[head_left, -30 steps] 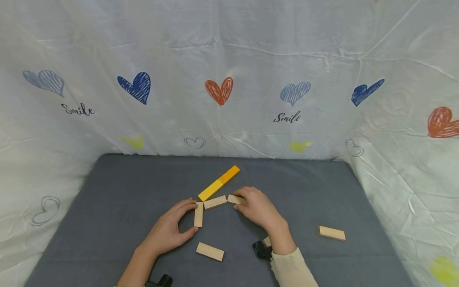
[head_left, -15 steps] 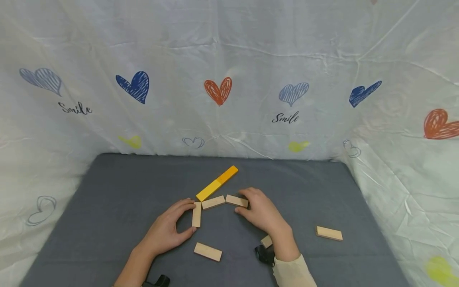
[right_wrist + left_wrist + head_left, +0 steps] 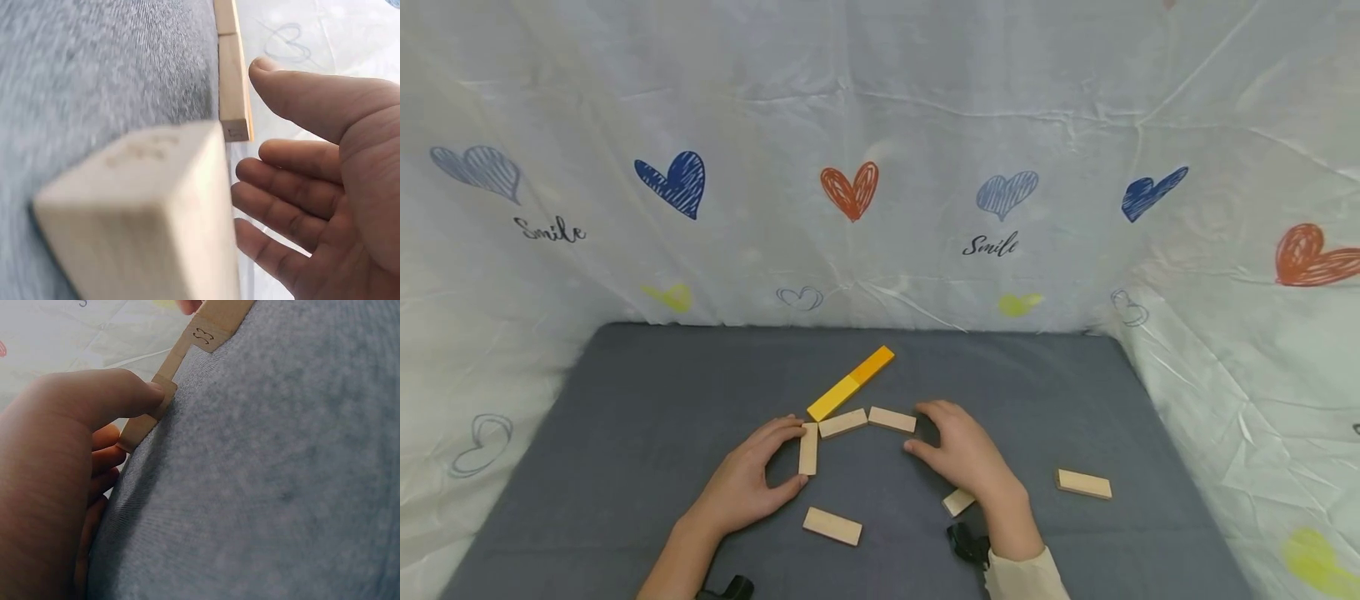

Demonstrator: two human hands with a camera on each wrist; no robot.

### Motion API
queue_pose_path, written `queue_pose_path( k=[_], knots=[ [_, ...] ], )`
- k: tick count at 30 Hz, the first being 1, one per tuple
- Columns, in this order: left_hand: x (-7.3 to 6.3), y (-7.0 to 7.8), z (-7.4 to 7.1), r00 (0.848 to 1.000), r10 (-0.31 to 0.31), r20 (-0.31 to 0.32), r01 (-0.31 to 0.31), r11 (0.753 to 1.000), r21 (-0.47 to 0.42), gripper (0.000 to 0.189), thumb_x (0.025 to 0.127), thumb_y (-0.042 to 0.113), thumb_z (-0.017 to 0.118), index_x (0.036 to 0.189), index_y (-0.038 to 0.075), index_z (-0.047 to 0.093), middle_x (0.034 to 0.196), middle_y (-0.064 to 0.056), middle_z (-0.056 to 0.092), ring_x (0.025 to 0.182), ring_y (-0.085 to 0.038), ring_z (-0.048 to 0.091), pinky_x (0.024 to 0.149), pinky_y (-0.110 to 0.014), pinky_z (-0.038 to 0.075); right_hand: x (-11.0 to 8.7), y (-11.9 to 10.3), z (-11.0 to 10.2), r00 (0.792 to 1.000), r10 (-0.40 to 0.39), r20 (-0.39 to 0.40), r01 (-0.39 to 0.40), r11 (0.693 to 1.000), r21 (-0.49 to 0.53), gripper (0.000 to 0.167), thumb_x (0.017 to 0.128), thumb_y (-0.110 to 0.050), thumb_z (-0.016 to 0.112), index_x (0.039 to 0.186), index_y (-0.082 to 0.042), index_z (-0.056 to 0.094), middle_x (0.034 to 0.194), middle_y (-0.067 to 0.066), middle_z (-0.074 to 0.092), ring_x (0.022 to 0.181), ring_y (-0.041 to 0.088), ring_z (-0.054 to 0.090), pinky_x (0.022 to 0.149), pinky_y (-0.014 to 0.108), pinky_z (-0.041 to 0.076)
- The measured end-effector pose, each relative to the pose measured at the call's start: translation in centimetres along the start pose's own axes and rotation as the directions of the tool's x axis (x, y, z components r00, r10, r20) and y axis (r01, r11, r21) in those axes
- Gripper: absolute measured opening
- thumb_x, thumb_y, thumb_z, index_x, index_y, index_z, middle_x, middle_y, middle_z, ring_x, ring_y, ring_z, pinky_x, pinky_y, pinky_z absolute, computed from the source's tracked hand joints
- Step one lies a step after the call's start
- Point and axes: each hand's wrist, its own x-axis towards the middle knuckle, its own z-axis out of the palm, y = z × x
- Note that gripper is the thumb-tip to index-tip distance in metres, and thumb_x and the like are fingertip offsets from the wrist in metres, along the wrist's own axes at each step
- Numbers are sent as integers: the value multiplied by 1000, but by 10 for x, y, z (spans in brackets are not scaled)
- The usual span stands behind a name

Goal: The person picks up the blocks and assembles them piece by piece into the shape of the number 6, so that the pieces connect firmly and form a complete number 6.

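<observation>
In the head view my left hand (image 3: 741, 479) pinches a plain wooden block (image 3: 808, 450) between thumb and fingers, at the near and far ends. That block lies lengthwise away from me. A second wooden block (image 3: 843, 423) starts at its far end, and a third wooden block (image 3: 892, 420) continues rightward, forming a bent row. My right hand (image 3: 966, 450) is just right of the third block, thumb and fingers apart and holding nothing. The right wrist view shows a gap between the thumb (image 3: 294, 94) and that block's marked end (image 3: 234, 128).
Behind the row, a yellow block (image 3: 833, 400) and an orange block (image 3: 873, 364) lie end to end diagonally. Loose wooden blocks lie in front (image 3: 832, 527), beneath my right wrist (image 3: 958, 501) and at the right (image 3: 1083, 483). A white curtain (image 3: 880, 250) stands behind the grey table (image 3: 700, 375).
My right hand has let go of the third block and drawn back to the right, leaving it lying in the row. My left hand keeps its hold. The view shifts slightly.
</observation>
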Motion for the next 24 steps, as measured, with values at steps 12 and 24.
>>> queue_pose_path(
  k=[12,24],
  knots=[
    [-2,-2,0,1000,-4,-5,4,1000,2,69,91,34,92,153,27,62,164,-1,52,154,-32,48,115,-64,49,-16,12,-8,998,37,-41,-36,999,24,61,97,-40,86,148,-11,68,149,9,65,139,34,61,114,56,52],
    [0,-2,1,1000,3,-7,-3,1000,0,69,91,35,92,153,26,63,164,-1,53,154,-32,48,115,-64,49,-35,28,-14,989,55,-134,-54,998,16,59,100,-39,83,147,-6,68,148,15,66,139,39,61,114,60,50]
  ],
)
